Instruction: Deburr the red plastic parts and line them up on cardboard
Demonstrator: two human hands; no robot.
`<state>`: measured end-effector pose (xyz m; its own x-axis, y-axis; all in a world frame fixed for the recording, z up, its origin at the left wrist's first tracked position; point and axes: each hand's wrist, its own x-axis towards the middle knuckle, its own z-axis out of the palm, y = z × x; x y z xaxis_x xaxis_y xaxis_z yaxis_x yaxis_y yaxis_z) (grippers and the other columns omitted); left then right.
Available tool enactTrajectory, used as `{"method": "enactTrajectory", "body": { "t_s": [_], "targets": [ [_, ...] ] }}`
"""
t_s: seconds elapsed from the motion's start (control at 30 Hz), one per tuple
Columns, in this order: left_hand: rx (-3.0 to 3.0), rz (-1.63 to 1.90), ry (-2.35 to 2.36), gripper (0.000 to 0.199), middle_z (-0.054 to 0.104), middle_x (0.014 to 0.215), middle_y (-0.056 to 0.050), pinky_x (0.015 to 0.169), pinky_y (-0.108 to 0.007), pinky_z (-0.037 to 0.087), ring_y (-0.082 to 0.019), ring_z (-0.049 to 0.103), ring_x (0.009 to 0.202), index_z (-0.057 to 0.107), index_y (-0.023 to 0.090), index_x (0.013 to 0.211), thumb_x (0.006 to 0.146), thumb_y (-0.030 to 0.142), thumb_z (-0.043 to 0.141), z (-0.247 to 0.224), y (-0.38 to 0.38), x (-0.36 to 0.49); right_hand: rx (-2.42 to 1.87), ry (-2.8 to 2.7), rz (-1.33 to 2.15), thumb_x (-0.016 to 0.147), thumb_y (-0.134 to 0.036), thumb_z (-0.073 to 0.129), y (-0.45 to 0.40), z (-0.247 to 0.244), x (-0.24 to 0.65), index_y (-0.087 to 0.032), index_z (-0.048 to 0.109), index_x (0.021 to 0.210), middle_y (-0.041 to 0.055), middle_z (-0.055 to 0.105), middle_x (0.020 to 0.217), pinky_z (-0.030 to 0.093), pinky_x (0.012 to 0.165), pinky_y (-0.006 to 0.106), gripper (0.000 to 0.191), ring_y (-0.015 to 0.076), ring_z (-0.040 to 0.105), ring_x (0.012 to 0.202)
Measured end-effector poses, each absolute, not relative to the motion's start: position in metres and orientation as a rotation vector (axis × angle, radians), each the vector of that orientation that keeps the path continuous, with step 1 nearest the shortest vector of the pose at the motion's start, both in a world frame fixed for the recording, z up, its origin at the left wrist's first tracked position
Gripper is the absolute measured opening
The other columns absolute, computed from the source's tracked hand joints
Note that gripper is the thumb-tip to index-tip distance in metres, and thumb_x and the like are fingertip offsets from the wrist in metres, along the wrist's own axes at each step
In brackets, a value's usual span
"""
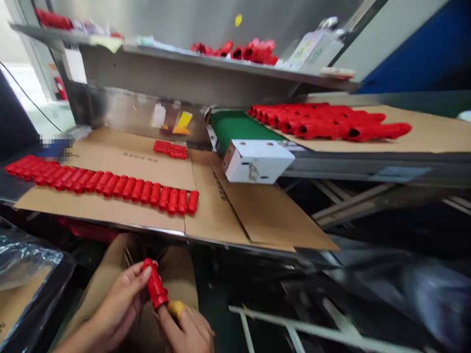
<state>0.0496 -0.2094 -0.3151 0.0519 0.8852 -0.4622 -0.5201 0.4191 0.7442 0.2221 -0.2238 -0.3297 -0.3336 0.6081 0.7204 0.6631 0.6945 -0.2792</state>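
Note:
Above my lap I hold a red plastic tube [156, 287], tilted, with a collar near its lower end. My left hand [127, 299] is closed on the tube's upper end, thumb on top. At the lower end is my right hand [187, 326], with a finger at the tube's mouth; whether the fingertip is inside I cannot tell. A yellow cover [176, 309] wraps one digit of that hand. On the bench beyond, a long row of short red tubes [119, 186] lies side by side.
A cardboard-covered bench [221, 223] has a small group of red parts [170, 149] behind the row. At right, a green conveyor belt [239, 127] ends at a white bracket [257, 162], beside longer red parts [327, 120]. A shelf [165, 55] runs above; a plastic-lined bin [47, 279] stands left.

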Motion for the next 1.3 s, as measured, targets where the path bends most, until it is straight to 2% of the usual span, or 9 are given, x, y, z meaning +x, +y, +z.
{"method": "enactTrajectory", "body": {
  "t_s": [0.13,0.23,0.33,0.67,1.0,1.07,1.13,1.2,1.3],
  "targets": [
    [0.301,1.123,1.061,0.075,0.081,0.1,-0.008,0.082,-0.037,0.065,-0.024,0.078,0.082,0.075,0.025,0.135,0.07,0.052,0.1,-0.292,-0.219,0.023,-1.011,-2.048,0.404,0.11,-0.039,0.064,-0.236,-0.294,0.229,-0.019,0.082,0.1,0.0096,0.081,0.085,0.063,0.064,0.027,0.029,0.0188,0.078,0.072],
    [0.291,1.118,1.14,0.069,0.082,0.1,-0.007,0.071,-0.03,0.067,-0.021,0.079,0.075,0.076,0.026,0.13,0.07,0.046,0.101,-0.29,-0.222,0.01,-0.965,-1.848,0.679,0.106,-0.036,0.071,-0.244,-0.279,0.239,-0.019,0.079,0.115,0.0105,0.085,0.104,0.068,0.086,0.028,0.021,0.0201,0.082,0.097],
    [0.321,1.117,1.131,0.056,0.082,0.107,-0.008,0.073,-0.025,0.067,-0.02,0.08,0.082,0.077,0.024,0.121,0.072,0.041,0.101,-0.289,-0.229,0.013,-0.823,-1.832,0.785,0.107,-0.025,0.069,-0.249,-0.277,0.242,-0.018,0.071,0.136,0.0115,0.085,0.118,0.067,0.099,0.03,0.03,0.0205,0.081,0.112],
    [0.385,1.13,1.059,0.057,0.08,0.104,-0.009,0.077,-0.027,0.066,-0.022,0.079,0.086,0.072,0.026,0.131,0.08,0.038,0.096,-0.306,-0.232,0.01,-0.765,-1.811,0.78,0.105,-0.019,0.071,-0.243,-0.29,0.231,-0.016,0.078,0.123,0.0153,0.08,0.128,0.068,0.098,0.026,0.02,0.0188,0.082,0.108],
    [0.298,1.121,1.034,0.051,0.08,0.103,-0.009,0.075,-0.025,0.064,-0.019,0.075,0.082,0.074,0.027,0.131,0.085,0.039,0.091,-0.298,-0.231,0.013,-0.641,-1.884,0.704,0.102,-0.016,0.075,-0.235,-0.292,0.226,-0.013,0.074,0.129,0.0135,0.085,0.115,0.069,0.1,0.031,0.028,0.0211,0.083,0.107],
    [0.248,1.049,0.992,0.052,0.08,0.093,-0.01,0.057,-0.021,0.057,-0.015,0.068,0.063,0.076,0.024,0.13,0.084,0.04,0.091,-0.295,-0.229,0.013,-0.631,-1.867,0.749,0.103,-0.019,0.074,-0.235,-0.291,0.226,-0.015,0.076,0.128,0.0129,0.084,0.117,0.07,0.098,0.031,0.025,0.0208,0.082,0.106],
    [0.208,0.948,0.951,0.054,0.077,0.079,-0.009,0.039,-0.016,0.038,-0.007,0.05,0.042,0.079,0.019,0.125,0.079,0.043,0.093,-0.294,-0.225,0.014,-0.611,-1.875,0.808,0.103,-0.019,0.073,-0.235,-0.289,0.225,-0.016,0.077,0.127,0.0143,0.082,0.121,0.07,0.096,0.031,0.024,0.0207,0.081,0.107],
    [0.182,0.862,0.929,0.054,0.076,0.074,-0.009,0.034,-0.014,0.022,-0.001,0.034,0.034,0.083,0.016,0.117,0.073,0.044,0.096,-0.293,-0.222,0.016,-0.599,-1.914,0.854,0.102,-0.015,0.074,-0.235,-0.287,0.224,-0.017,0.075,0.132,0.0151,0.081,0.125,0.07,0.095,0.031,0.03,0.0208,0.08,0.11],
    [0.166,0.823,0.95,0.054,0.081,0.082,-0.014,0.033,-0.013,0.015,0.001,0.031,0.032,0.087,0.016,0.11,0.066,0.044,0.099,-0.291,-0.22,0.018,-0.579,-1.964,0.843,0.104,-0.014,0.071,-0.234,-0.288,0.223,-0.018,0.071,0.14,0.0129,0.081,0.125,0.069,0.096,0.03,0.037,0.02,0.079,0.111]
  ]
}}
